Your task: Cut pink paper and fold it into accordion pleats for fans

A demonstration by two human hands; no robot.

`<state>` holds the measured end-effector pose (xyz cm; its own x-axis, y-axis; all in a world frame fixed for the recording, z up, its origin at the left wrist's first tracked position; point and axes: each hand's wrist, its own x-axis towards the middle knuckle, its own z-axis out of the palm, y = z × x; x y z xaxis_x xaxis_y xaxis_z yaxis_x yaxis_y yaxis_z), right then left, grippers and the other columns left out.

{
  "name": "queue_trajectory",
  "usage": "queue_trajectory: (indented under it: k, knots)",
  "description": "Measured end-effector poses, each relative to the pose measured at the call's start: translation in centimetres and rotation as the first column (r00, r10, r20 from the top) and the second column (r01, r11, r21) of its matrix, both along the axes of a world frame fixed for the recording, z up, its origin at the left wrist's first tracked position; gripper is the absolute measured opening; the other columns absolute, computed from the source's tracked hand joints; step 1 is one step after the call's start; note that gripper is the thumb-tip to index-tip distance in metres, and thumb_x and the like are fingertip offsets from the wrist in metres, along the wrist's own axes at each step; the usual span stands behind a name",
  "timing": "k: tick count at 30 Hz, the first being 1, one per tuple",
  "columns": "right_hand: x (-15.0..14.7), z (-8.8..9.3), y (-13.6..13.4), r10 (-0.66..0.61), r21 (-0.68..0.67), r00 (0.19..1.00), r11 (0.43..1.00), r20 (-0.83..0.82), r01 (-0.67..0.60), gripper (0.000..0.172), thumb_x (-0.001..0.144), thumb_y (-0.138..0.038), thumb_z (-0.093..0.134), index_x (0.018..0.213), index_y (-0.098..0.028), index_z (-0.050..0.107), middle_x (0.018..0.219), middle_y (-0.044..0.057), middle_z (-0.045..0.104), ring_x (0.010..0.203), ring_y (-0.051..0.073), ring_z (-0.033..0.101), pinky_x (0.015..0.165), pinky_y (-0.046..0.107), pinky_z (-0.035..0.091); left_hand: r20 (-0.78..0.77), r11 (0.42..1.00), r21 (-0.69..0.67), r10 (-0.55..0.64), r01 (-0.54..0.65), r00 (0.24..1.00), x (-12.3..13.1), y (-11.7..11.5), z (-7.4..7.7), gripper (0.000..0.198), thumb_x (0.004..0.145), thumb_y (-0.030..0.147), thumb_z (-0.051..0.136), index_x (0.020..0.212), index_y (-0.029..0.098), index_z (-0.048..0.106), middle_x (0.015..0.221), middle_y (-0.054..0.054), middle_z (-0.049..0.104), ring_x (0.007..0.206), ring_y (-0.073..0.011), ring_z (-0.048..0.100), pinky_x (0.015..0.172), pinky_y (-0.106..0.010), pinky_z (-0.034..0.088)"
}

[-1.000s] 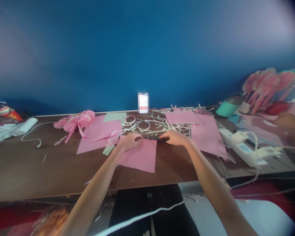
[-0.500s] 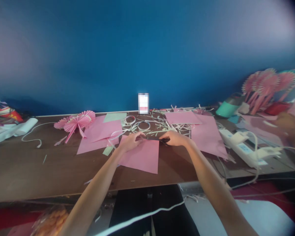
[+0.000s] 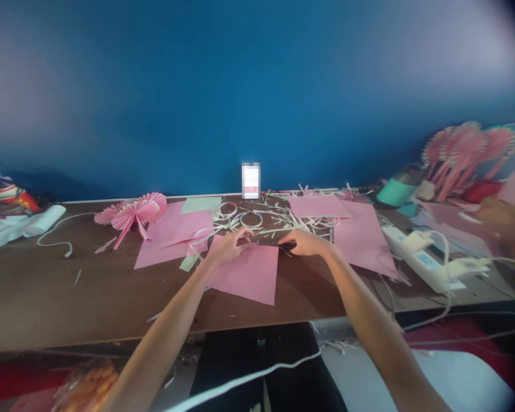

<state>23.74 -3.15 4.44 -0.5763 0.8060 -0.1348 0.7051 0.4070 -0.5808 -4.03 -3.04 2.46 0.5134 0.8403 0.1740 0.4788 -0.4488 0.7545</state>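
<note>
A pink sheet of paper [image 3: 249, 277] lies in front of me, slightly askew. My left hand [image 3: 237, 245] is closed over its upper left part, thumb and fingers at the top edge. My right hand [image 3: 304, 242] is at the sheet's upper right corner, wrapped round dark scissors [image 3: 287, 246]. The scissors are small in view and mostly covered by the fingers. Their tip meets the sheet's corner, though I cannot make out the blades clearly.
Thin paper strips [image 3: 278, 220] and tape rolls [image 3: 251, 219] lie beyond my hands. Pink sheets flank me, left [image 3: 175, 226] and right [image 3: 360, 234]. Folded pink paper fans [image 3: 135, 214] sit left. A power strip [image 3: 424, 260] with cables is right, near another person's blurred hand [image 3: 504, 226].
The pink sheet has shifted very slightly toward me. A little more of the dark scissors shows at my right fingertips. Both hands are in nearly the same place.
</note>
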Motion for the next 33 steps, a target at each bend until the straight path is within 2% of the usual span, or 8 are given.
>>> queue_trajectory:
  k: [8, 15, 25, 33]
  knots:
    - [-0.46, 0.51, -0.32, 0.038, -0.003, 0.999, 0.999, 0.002, -0.038, 0.040, 0.064, -0.017, 0.055, 0.101, -0.023, 0.070, 0.087, -0.001, 0.072, 0.069, 0.015, 0.060, 0.059, 0.021, 0.040, 0.028, 0.999, -0.032, -0.015, 0.016, 1.000, 0.10, 0.03, -0.11, 0.026, 0.084, 0.036, 0.054, 0.105, 0.022, 0.051, 0.094, -0.004, 0.064, 0.085, -0.0178, 0.061, 0.068, -0.028, 0.046]
    - [-0.41, 0.39, -0.28, 0.047, 0.034, 0.999, 0.998, 0.012, -0.047, 0.041, 0.064, -0.016, 0.052, 0.100, -0.022, 0.070, 0.083, -0.002, 0.071, 0.063, 0.012, 0.056, 0.057, 0.020, 0.037, 0.033, 0.999, -0.041, -0.026, 0.028, 0.999, 0.10, -0.24, 0.23, 0.023, 0.084, 0.031, 0.052, 0.105, 0.022, 0.051, 0.094, -0.003, 0.064, 0.083, -0.0169, 0.061, 0.067, -0.027, 0.047]
    - [-0.93, 0.98, -0.74, 0.100, 0.082, 0.994, 0.992, -0.040, -0.096, 0.031, 0.063, -0.012, 0.049, 0.085, -0.018, 0.070, 0.078, 0.000, 0.069, 0.063, 0.012, 0.054, 0.057, 0.020, 0.035, 0.024, 1.000, -0.022, -0.009, 0.010, 1.000, 0.18, -0.25, 0.36, 0.025, 0.083, 0.034, 0.053, 0.104, 0.021, 0.050, 0.091, -0.002, 0.063, 0.076, -0.0149, 0.061, 0.067, -0.026, 0.046]
    - [-0.77, 0.46, -0.46, 0.084, 0.082, 0.996, 0.993, -0.037, -0.080, 0.036, 0.061, -0.013, 0.049, 0.090, -0.020, 0.070, 0.080, -0.001, 0.069, 0.064, 0.012, 0.054, 0.059, 0.020, 0.034, 0.033, 1.000, -0.005, 0.007, -0.007, 0.999, 0.16, -0.13, 0.06, 0.023, 0.083, 0.033, 0.054, 0.103, 0.021, 0.051, 0.091, -0.002, 0.063, 0.075, -0.0148, 0.061, 0.067, -0.027, 0.046]
